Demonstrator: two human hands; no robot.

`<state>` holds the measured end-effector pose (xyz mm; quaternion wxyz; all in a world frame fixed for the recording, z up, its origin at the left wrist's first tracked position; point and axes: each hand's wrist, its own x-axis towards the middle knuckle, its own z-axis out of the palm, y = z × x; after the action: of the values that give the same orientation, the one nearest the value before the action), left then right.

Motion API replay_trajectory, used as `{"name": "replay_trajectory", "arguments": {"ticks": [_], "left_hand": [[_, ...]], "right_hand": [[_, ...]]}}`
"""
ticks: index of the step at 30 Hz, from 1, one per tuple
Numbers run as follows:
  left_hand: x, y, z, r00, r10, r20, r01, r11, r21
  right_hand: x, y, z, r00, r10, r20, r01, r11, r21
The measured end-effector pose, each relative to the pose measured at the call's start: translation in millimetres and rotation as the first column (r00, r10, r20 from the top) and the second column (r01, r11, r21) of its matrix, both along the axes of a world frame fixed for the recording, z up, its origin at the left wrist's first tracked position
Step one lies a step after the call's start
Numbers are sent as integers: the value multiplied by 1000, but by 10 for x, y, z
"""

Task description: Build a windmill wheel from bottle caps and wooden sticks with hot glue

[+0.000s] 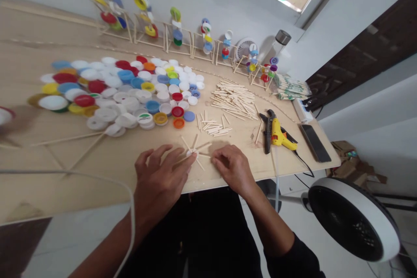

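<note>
Near the table's front edge lies a small white cap with short wooden sticks (194,153) fanned out from it like spokes. My left hand (162,176) rests palm down just left of it, fingers stretched out and apart, fingertips touching the cap and a stick. My right hand (230,166) lies just right of it, fingers curled down onto the table at the ends of the sticks; whether they pinch a stick is hidden.
A heap of coloured bottle caps (124,89) covers the middle left. Piles of cut sticks (233,97) lie behind the hands. A yellow glue gun (280,135), pliers (267,132) and a phone (314,142) lie at right. Stick-and-cap models (176,30) line the back. A fan (353,219) stands below right.
</note>
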<state>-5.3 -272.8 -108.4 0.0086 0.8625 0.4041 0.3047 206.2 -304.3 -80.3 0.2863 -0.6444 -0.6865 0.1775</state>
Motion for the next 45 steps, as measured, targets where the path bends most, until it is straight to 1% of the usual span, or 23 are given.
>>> {"name": "replay_trajectory", "arguments": {"ticks": [7, 13, 17, 21, 24, 25, 26, 27, 28, 29, 30, 31, 33, 34, 35, 37, 39, 40, 41, 42, 44, 45], "left_hand": [[5, 10, 40, 998, -11, -65, 19, 991, 131], [12, -2, 37, 996, 9, -87, 4, 990, 140], [12, 3, 44, 997, 1, -76, 10, 991, 135], [-20, 22, 42, 999, -30, 31, 26, 990, 136], [-53, -30, 61, 980, -24, 198, 0, 993, 119], [-57, -69, 83, 962, -16, 271, -4, 997, 75], [-53, -118, 116, 937, -8, 349, 8, 1000, 1], [-43, -175, 160, 906, 2, 424, 45, 994, -101], [-24, -234, 212, 874, 46, 484, 76, 970, -229], [1, -293, 268, 843, 103, 528, 100, 934, -342], [30, -347, 322, 816, 175, 550, 119, 881, -458], [61, -392, 369, 800, 236, 552, 152, 810, -566], [118, -454, 421, 746, 357, 562, 188, 696, -693], [138, -470, 424, 725, 404, 558, 200, 651, -732], [152, -478, 412, 705, 440, 556, 210, 619, -757], [161, -472, 363, 668, 489, 561, 229, 582, -780], [153, -449, 314, 626, 522, 579, 261, 559, -787], [148, -436, 300, 603, 538, 588, 284, 545, -789], [143, -425, 295, 583, 553, 595, 312, 524, -793], [140, -416, 299, 566, 567, 598, 346, 496, -797], [144, -412, 322, 542, 594, 594, 413, 427, -804], [151, -415, 335, 534, 608, 587, 442, 391, -807]], "right_hand": [[-76, 58, -39, 998, 30, 55, -29, 999, -14], [-100, 66, -59, 995, 27, 97, -25, 999, -24], [-105, 67, -56, 997, 5, 75, -5, 1000, -1], [-81, 33, -54, 999, -33, -8, 33, 999, 20], [-102, -45, -5, 988, -77, -133, 84, 995, 45], [-129, -83, 23, 978, -86, -190, 98, 993, 58], [-168, -126, 56, 965, -88, -247, 108, 992, 70], [-219, -171, 90, 950, -83, -300, 112, 990, 82], [-277, -218, 123, 935, -73, -346, 112, 989, 93], [-341, -263, 151, 922, -62, -382, 109, 989, 102], [-408, -305, 174, 912, -52, -408, 106, 988, 112], [-472, -343, 190, 904, -43, -426, 104, 987, 121], [-582, -399, 207, 895, -38, -444, 111, 984, 141], [-618, -419, 213, 895, -37, -444, 116, 982, 152], [-635, -433, 220, 899, -28, -437, 109, 981, 161], [-585, -453, 249, 923, 14, -384, 64, 980, 189], [-388, -471, 294, 959, 25, -283, 43, 972, 231], [-227, -482, 317, 976, -8, -219, 66, 963, 260], [-29, -495, 335, 983, -81, -162, 127, 947, 295], [200, -507, 344, 978, -180, -108, 206, 922, 327], [701, -523, 323, 923, -381, 48, 332, 856, 397], [948, -524, 292, 877, -457, 145, 362, 829, 426]]}}
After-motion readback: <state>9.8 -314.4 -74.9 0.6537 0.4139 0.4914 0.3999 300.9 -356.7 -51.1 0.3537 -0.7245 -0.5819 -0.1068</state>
